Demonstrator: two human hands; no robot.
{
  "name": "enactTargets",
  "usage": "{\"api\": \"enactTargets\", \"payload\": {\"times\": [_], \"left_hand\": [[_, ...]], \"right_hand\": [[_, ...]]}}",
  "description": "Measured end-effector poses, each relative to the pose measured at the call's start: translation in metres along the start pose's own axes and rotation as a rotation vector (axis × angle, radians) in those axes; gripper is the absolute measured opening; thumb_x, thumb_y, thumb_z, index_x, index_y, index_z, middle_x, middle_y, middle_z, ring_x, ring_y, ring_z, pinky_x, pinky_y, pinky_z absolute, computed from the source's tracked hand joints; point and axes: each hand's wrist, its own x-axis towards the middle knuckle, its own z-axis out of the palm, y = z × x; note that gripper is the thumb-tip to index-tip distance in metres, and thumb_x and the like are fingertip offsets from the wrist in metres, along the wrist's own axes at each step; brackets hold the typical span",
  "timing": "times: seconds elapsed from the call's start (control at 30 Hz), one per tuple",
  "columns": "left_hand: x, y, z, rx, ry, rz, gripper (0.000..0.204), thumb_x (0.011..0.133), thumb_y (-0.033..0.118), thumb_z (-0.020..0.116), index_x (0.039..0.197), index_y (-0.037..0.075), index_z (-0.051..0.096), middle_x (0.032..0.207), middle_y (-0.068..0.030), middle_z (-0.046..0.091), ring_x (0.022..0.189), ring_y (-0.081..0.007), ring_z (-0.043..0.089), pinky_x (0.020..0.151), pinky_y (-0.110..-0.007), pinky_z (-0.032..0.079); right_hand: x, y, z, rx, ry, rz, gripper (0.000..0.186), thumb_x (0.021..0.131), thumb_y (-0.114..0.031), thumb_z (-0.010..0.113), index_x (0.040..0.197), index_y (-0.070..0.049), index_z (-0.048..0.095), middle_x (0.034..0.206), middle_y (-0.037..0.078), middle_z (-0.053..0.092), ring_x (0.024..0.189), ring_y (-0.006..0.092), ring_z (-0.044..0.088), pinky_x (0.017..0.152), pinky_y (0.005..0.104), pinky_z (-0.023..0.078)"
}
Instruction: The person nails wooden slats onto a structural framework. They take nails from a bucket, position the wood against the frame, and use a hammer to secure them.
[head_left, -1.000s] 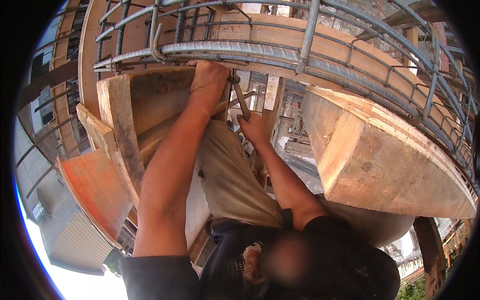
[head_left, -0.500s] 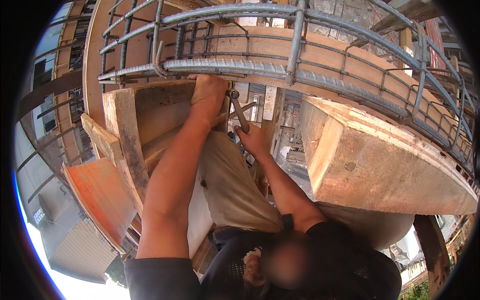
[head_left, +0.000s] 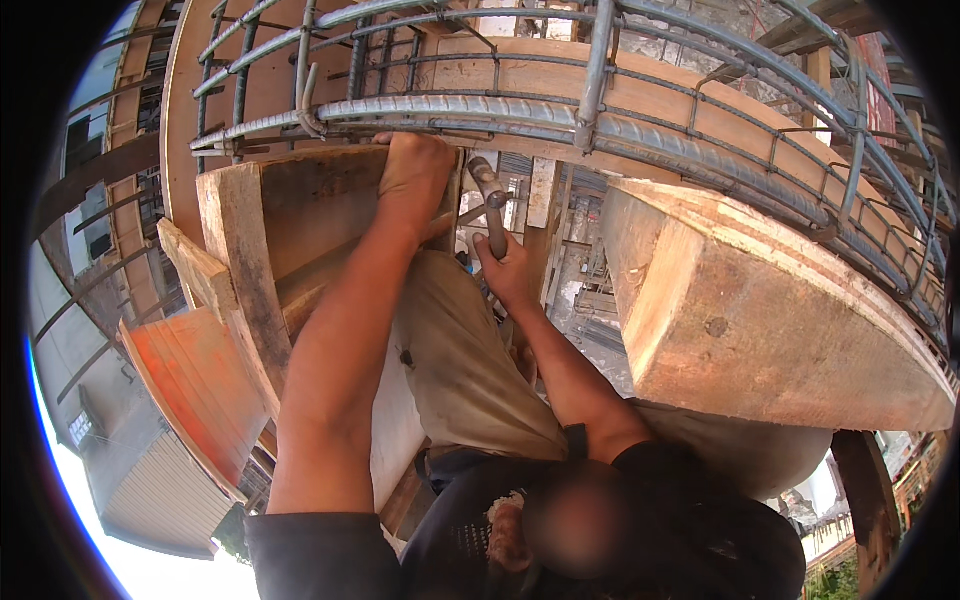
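My left hand (head_left: 414, 172) is closed over the top edge of a wooden formwork panel (head_left: 325, 190), just below the near steel bar; its fingertips are partly hidden behind the board. In my right hand (head_left: 508, 272) is a hammer (head_left: 496, 218), gripped by its handle. The hammer's metal head stands a little right of the panel's end, apart from it. My trousered leg (head_left: 460, 350) lies between my two arms, against the panel.
A cage of ribbed steel bars (head_left: 700, 165) runs across the far side, before a plywood side board (head_left: 560, 75). On the right juts a thick timber-framed panel (head_left: 760, 340). An orange-stained board (head_left: 195, 385) leans at left. Rubble and bars lie far below through the gap.
The hammer's head has moved up and right, away from the panel's end, and my right wrist has turned with it. My left hand keeps its hold on the panel.
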Motion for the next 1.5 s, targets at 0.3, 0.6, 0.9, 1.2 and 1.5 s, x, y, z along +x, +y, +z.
{"api": "enactTargets", "payload": {"times": [0.3, 0.6, 0.9, 1.2, 1.5], "left_hand": [[-0.011, -0.005, -0.007, 0.019, 0.068, -0.094, 0.032, 0.077, 0.029, 0.073, 0.100, 0.008, 0.077, 0.096, -0.0117, 0.077, 0.090, -0.0293, 0.074, 0.076, -0.057, 0.057], [-0.012, -0.004, 0.000, 0.061, 0.065, -0.062, 0.032, 0.073, 0.029, 0.072, 0.099, 0.010, 0.077, 0.093, -0.0091, 0.077, 0.088, -0.0271, 0.075, 0.080, -0.054, 0.057], [-0.020, -0.002, -0.013, 0.060, 0.213, -0.088, 0.017, 0.087, 0.018, 0.061, 0.091, 0.014, 0.077, 0.087, -0.0071, 0.077, 0.083, -0.0238, 0.075, 0.080, -0.050, 0.058], [-0.018, -0.003, 0.004, 0.111, 0.160, -0.141, 0.017, 0.087, 0.018, 0.062, 0.093, 0.012, 0.077, 0.089, -0.0068, 0.077, 0.084, -0.0251, 0.075, 0.082, -0.051, 0.057], [-0.020, -0.007, 0.003, 0.098, 0.117, -0.074, 0.021, 0.087, 0.017, 0.062, 0.097, 0.011, 0.079, 0.088, -0.0068, 0.077, 0.083, -0.0253, 0.076, 0.079, -0.053, 0.058]], "right_hand": [[-0.006, -0.029, -0.004, -0.200, -0.209, -0.077, 0.030, 0.098, -0.032, 0.065, 0.091, -0.003, 0.069, 0.065, 0.010, 0.064, 0.060, 0.0162, 0.061, 0.059, 0.0332, 0.047], [0.003, -0.040, -0.008, -0.334, -0.209, -0.062, 0.037, 0.095, -0.037, 0.069, 0.089, -0.001, 0.067, 0.063, 0.008, 0.061, 0.058, 0.0152, 0.057, 0.058, 0.0358, 0.046], [0.002, -0.034, -0.014, -0.170, -0.161, -0.021, 0.034, 0.095, -0.036, 0.068, 0.091, -0.002, 0.067, 0.068, 0.011, 0.064, 0.064, 0.0201, 0.062, 0.065, 0.0378, 0.049], [-0.009, -0.065, -0.014, 0.100, -0.005, -0.155, 0.036, 0.096, -0.037, 0.068, 0.097, -0.001, 0.068, 0.061, 0.006, 0.059, 0.058, 0.0129, 0.058, 0.060, 0.0328, 0.048], [-0.008, -0.058, -0.010, 0.079, -0.072, -0.088, 0.034, 0.095, -0.034, 0.067, 0.087, -0.001, 0.067, 0.060, 0.008, 0.059, 0.055, 0.0212, 0.056, 0.057, 0.0367, 0.045]]}}
